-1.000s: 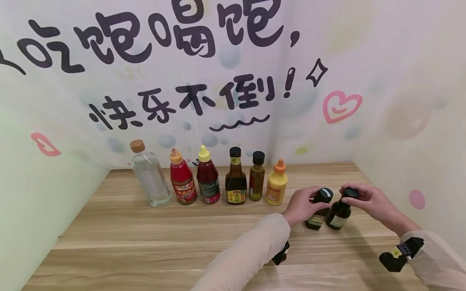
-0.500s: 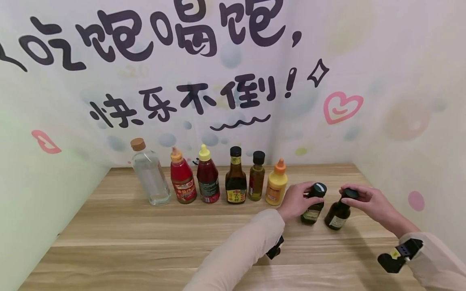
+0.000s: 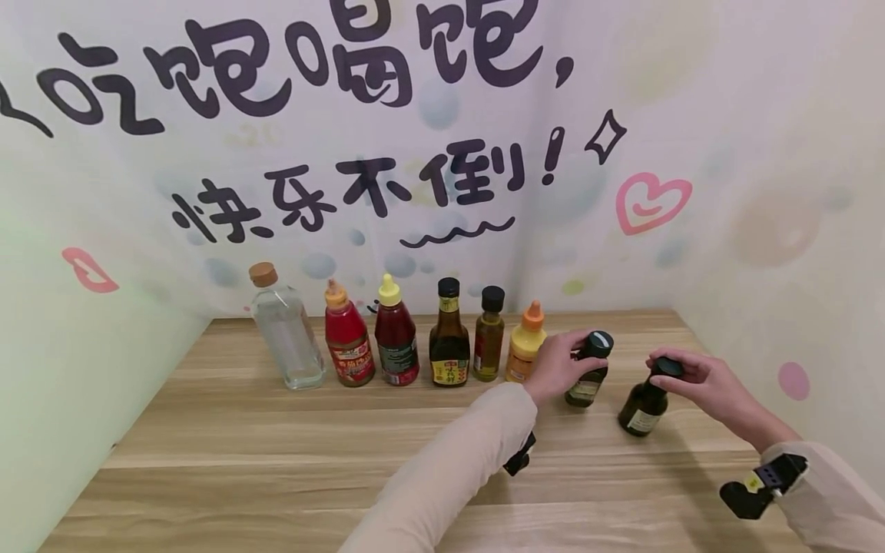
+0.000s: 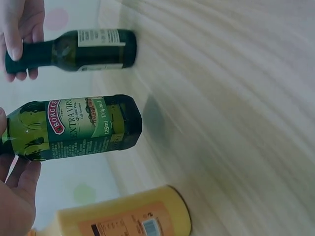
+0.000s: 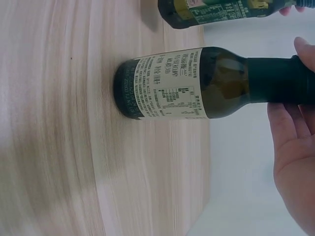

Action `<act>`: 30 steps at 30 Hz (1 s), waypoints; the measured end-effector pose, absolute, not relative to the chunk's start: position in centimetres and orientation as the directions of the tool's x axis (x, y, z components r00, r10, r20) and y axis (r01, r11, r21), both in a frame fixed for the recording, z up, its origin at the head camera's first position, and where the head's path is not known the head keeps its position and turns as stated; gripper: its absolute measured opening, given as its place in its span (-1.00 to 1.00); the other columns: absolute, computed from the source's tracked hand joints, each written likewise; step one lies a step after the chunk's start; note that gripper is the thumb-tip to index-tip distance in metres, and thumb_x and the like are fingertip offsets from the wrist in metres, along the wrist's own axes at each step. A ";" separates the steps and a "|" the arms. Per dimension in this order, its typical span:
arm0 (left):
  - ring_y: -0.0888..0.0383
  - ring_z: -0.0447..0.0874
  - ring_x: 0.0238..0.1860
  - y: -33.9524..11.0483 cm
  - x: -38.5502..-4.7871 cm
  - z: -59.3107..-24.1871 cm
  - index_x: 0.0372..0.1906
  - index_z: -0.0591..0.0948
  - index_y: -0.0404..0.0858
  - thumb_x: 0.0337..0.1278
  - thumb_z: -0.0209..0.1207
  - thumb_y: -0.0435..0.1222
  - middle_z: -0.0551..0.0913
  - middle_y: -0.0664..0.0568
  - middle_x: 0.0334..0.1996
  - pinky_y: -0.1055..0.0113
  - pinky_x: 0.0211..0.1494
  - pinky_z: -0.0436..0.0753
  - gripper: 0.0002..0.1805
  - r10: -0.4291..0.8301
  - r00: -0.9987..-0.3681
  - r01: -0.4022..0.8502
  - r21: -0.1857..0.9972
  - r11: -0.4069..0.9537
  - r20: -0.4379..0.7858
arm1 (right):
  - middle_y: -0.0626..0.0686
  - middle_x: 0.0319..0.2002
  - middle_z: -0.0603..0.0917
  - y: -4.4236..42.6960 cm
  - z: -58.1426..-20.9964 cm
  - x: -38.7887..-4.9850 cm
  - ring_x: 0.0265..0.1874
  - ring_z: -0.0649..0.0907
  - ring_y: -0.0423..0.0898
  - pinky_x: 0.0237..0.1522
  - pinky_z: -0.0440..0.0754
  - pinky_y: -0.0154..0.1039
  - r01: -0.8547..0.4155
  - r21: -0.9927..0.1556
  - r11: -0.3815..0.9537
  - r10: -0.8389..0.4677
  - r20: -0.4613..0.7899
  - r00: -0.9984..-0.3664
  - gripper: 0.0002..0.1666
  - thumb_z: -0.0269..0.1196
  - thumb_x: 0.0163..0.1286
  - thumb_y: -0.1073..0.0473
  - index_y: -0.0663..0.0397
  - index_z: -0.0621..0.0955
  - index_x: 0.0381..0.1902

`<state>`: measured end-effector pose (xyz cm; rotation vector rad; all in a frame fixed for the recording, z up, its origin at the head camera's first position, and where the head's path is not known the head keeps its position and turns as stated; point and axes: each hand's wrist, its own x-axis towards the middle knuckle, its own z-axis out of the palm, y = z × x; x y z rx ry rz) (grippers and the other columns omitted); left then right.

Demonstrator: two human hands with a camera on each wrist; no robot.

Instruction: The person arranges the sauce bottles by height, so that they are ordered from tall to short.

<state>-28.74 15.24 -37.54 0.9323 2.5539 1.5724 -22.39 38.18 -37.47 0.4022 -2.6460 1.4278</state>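
Note:
My left hand (image 3: 558, 364) grips a green olive oil bottle (image 4: 74, 125) by its neck, just under the black cap. The bottle is upright, and its shadow in the left wrist view lies apart from its base, so it hangs a little above the table. Close on its left stands a yellow squeeze bottle (image 4: 128, 216) with an orange tip, partly hidden by my left hand in the head view. My right hand (image 3: 712, 388) holds a dark glass bottle (image 5: 170, 86) with a white label by its black neck and cap. That bottle stands on the table.
Left of the yellow bottle runs a row: a small oil bottle (image 3: 489, 338), a brown sauce bottle (image 3: 449, 338), two red squeeze bottles (image 3: 396, 338) (image 3: 349, 346) and a clear bottle (image 3: 289, 338). They stand on the wooden table (image 3: 276, 461) before a printed backdrop (image 3: 588, 253).
My left hand has carried the olive oil bottle left and back, away from the dark bottle and towards the yellow squeeze bottle. My right hand has stayed on its bottle.

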 end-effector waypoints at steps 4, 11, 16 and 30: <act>0.35 0.55 -0.16 15.0 -29.3 -37.5 0.01 0.55 -0.14 -0.08 0.26 -0.23 0.63 0.12 -0.18 0.63 -0.18 0.46 -0.57 0.464 -0.827 0.500 0.793 0.349 0.317 | -0.30 -0.20 0.58 38.2 -37.5 -22.3 -0.24 0.58 -0.38 -0.29 0.54 -0.48 -0.286 -0.809 0.513 -0.187 0.220 -0.958 -0.61 0.19 0.20 0.26 0.23 0.46 0.01; 0.36 0.54 -0.16 15.0 -29.5 -37.5 -0.03 0.56 -0.16 -0.08 0.26 -0.26 0.63 0.11 -0.18 0.65 -0.18 0.44 -0.61 0.461 -0.825 0.506 0.790 0.347 0.326 | -0.33 -0.19 0.56 38.2 -37.5 -22.1 -0.24 0.56 -0.40 -0.30 0.53 -0.49 -0.301 -0.790 0.535 -0.188 0.236 -0.953 -0.62 0.18 0.22 0.26 0.23 0.46 0.01; 0.35 0.54 -0.16 15.1 -29.5 -37.6 -0.05 0.56 -0.15 -0.05 0.24 -0.27 0.62 0.11 -0.17 0.64 -0.17 0.44 -0.64 0.455 -0.832 0.492 0.799 0.344 0.316 | -0.28 -0.17 0.57 38.2 -37.3 -22.1 -0.24 0.56 -0.40 -0.30 0.53 -0.49 -0.288 -0.790 0.542 -0.184 0.223 -0.957 -0.61 0.18 0.22 0.25 0.21 0.46 0.02; 0.34 0.52 -0.16 15.2 -30.5 -38.4 -0.07 0.57 -0.14 -0.08 0.26 -0.26 0.61 0.13 -0.17 0.56 -0.09 0.45 -0.64 0.383 -0.873 0.452 0.797 0.401 0.302 | -0.28 -0.19 0.58 38.1 -37.2 -22.3 -0.25 0.57 -0.40 -0.29 0.53 -0.49 -0.284 -0.791 0.542 -0.179 0.221 -0.959 -0.60 0.20 0.20 0.24 0.24 0.46 0.01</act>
